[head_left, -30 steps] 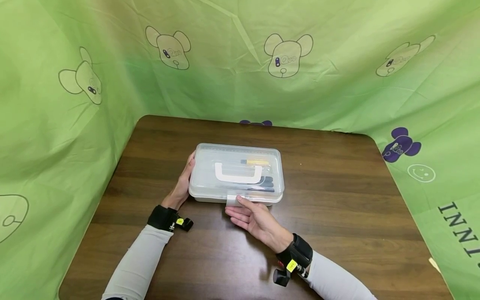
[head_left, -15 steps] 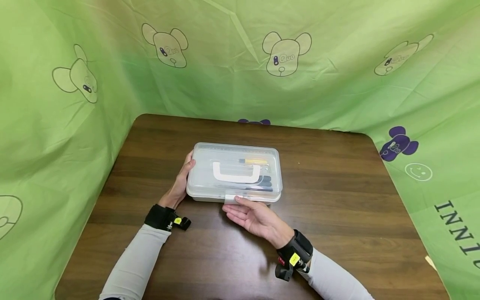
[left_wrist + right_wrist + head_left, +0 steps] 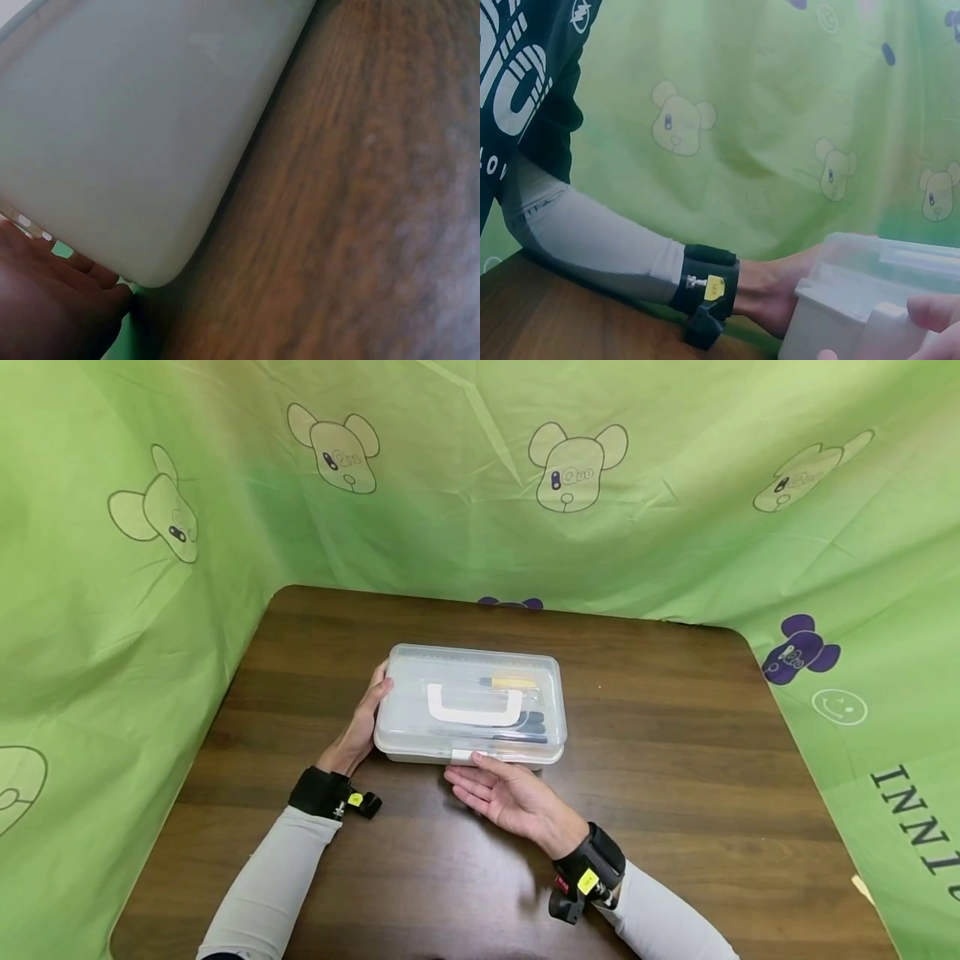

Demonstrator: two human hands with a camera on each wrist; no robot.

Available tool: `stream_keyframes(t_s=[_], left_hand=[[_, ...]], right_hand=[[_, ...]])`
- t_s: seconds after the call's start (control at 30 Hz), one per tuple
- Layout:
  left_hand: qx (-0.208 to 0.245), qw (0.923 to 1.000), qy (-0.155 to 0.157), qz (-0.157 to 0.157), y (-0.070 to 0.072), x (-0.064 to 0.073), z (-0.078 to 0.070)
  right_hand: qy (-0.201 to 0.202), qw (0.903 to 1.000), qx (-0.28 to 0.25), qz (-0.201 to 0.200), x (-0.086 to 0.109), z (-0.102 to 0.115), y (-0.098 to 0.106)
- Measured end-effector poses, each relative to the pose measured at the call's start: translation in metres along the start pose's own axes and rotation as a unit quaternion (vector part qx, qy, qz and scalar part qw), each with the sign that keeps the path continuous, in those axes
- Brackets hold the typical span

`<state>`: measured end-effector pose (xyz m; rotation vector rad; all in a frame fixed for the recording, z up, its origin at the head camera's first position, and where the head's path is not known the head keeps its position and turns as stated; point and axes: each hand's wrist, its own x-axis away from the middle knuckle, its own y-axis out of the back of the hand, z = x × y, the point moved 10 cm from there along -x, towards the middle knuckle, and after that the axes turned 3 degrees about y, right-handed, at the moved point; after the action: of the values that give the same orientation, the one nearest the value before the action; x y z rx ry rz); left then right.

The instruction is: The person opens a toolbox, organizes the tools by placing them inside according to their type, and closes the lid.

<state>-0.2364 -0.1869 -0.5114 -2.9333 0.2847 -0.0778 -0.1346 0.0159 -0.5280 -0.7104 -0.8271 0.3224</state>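
A plastic case (image 3: 420,660) with a see-through lid and white handle (image 3: 475,717) sits on the table, its lid down. My left hand (image 3: 363,718) rests along its left end, thumb at the lid's edge. In the left wrist view, those fingers (image 3: 94,281) lie against the end of the pale case wall (image 3: 150,135). My right hand (image 3: 517,797) is palm up at the front, thumb touching the white latch (image 3: 461,757), other fingers extended below it. In the right wrist view, the thumb (image 3: 935,311) overlaps the latch (image 3: 891,326).
Through the lid show a yellow-handled tool (image 3: 513,683) and several dark-handled items (image 3: 532,727). The brown wooden table (image 3: 675,760) ends at a green curtain (image 3: 450,527) with printed bear heads, which also hangs along both sides.
The front latch shows shorter in the head view, its lower edge higher, with the right thumb still on it. The left hand and the case hold their places; the head view shifts slightly.
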Motion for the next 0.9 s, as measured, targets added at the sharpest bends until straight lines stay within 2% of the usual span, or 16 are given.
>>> stream_keyframes(t_s=[0.27, 0.57, 0.73, 0.9], left_hand=[[0.001, 1.0000, 0.001, 0.007, -0.004, -0.002, 0.002], [0.008, 0.9998, 0.009, 0.017, -0.012, -0.007, 0.010], [0.014, 0.9998, 0.004, 0.012, -0.010, -0.004, 0.011], [0.023, 0.9995, -0.022, 0.004, -0.001, 0.003, -0.001]], right_hand=[[0.003, 0.9998, 0.018, 0.007, 0.000, -0.002, 0.004], [0.018, 0.9991, 0.038, 0.004, 0.005, -0.002, 0.014], [0.018, 0.9973, 0.065, 0.030, 0.012, -0.001, 0.018], [0.037, 0.9891, 0.127, 0.064, 0.025, 0.010, 0.028]])
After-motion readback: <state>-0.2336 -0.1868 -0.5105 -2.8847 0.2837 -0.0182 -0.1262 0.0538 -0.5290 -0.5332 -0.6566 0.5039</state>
